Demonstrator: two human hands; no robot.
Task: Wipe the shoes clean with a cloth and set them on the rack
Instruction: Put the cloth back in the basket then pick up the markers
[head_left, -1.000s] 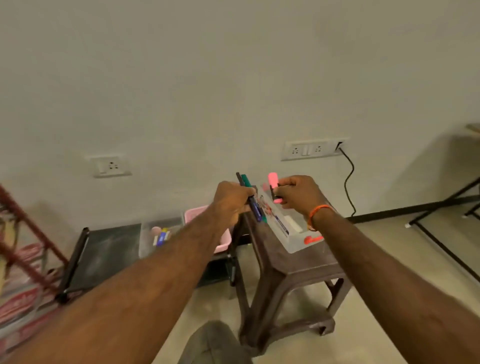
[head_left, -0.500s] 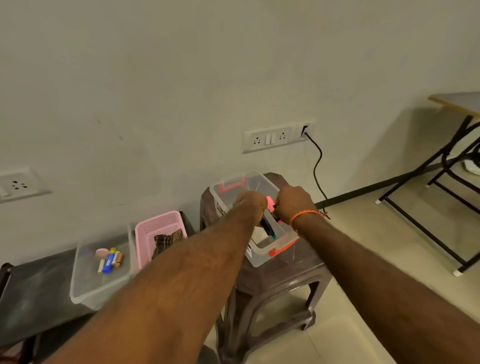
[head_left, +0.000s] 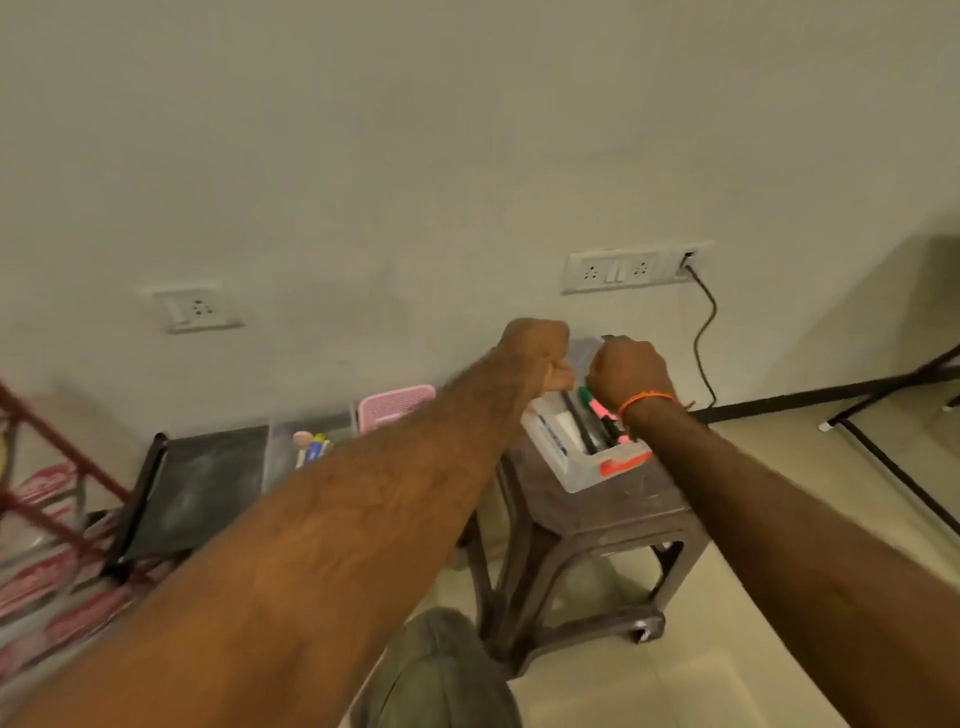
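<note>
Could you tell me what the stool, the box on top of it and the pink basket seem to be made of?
The stool looks like moulded brown plastic with a dull, scuffed finish. The box seems clear, slightly cloudy plastic, since the pens show through its wall, and it has an orange-red clip. The pink basket appears to be plastic with a fine perforated mesh.

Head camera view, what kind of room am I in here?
Probably a plain indoor room, a home or office corner: bare wall with switch-socket plates, tiled floor, a brown plastic stool holding a clear box of markers.

Red metal rack (head_left: 49, 452) at far left edge, tilted, partly cropped.
</note>
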